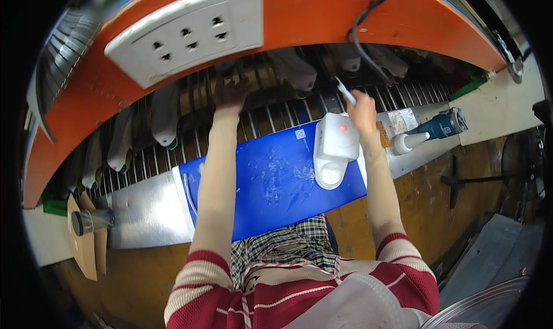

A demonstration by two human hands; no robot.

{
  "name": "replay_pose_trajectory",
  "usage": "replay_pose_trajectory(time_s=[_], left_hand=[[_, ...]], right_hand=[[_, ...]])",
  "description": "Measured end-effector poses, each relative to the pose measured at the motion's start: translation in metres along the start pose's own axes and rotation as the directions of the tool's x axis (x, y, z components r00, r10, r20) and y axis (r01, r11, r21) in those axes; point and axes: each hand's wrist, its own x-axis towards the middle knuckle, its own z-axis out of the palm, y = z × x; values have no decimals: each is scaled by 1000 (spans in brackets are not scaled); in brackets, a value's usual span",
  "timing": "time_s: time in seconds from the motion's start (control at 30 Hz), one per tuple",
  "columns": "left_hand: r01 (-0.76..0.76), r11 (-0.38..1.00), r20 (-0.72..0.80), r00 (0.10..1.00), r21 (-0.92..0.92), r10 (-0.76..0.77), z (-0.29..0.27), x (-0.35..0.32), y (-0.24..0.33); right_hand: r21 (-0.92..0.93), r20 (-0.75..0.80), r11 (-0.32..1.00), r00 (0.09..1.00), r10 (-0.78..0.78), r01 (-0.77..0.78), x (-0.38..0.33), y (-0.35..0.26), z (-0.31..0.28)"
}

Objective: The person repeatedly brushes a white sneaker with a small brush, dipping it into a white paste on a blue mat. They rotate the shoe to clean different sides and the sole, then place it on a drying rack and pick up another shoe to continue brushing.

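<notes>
My left hand [231, 95] reaches under the orange shelf edge, its fingers spread in shadow just in front of a pale shoe-like piece [228, 67]. Whether the fingertips touch that piece, I cannot tell. In my right hand [362, 113] is a slim white-handled brush [344, 91], its dark tip pointing up and to the left over the metal bars. Below that hand stands a white dispenser [339, 139] with a red light on top and a round cup in front. It rests on the right part of a blue mat [271, 179] marked with whitish residue.
Several pale shoe-like pieces [166, 116] lie on the barred rack [265, 121]. A white nozzle bottle [403, 143] and a blue tumbler [440, 126] stand at the right. A dark-lidded jar [95, 220] is left, beside cardboard [83, 242]. Sockets [190, 38] and a dangling cable [360, 46] are above.
</notes>
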Motion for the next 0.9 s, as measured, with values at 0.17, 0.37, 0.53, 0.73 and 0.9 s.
replay_pose_trajectory(time_s=[0.17, 0.37, 0.53, 0.73, 0.9], left_hand=[[414, 884, 343, 815, 218, -467, -43, -151, -46], [298, 114, 0, 357, 948, -934, -96, -271, -75], [608, 286, 159, 256, 741, -954, -136, -285, -81], [671, 326, 187, 272, 666, -944, -148, -277, -80], [287, 79, -63, 454, 955, -889, -125, -316, -64]], right_hand=[[-227, 136, 972, 986, 99, -66, 125, 71, 62], [-263, 384, 938, 916, -114, 227, 187, 119, 96], [-181, 299, 913, 905, -303, 366, 228, 113, 104], [-208, 342, 901, 892, -297, 380, 269, 80, 120], [-217, 386, 883, 868, -313, 416, 246, 69, 128]])
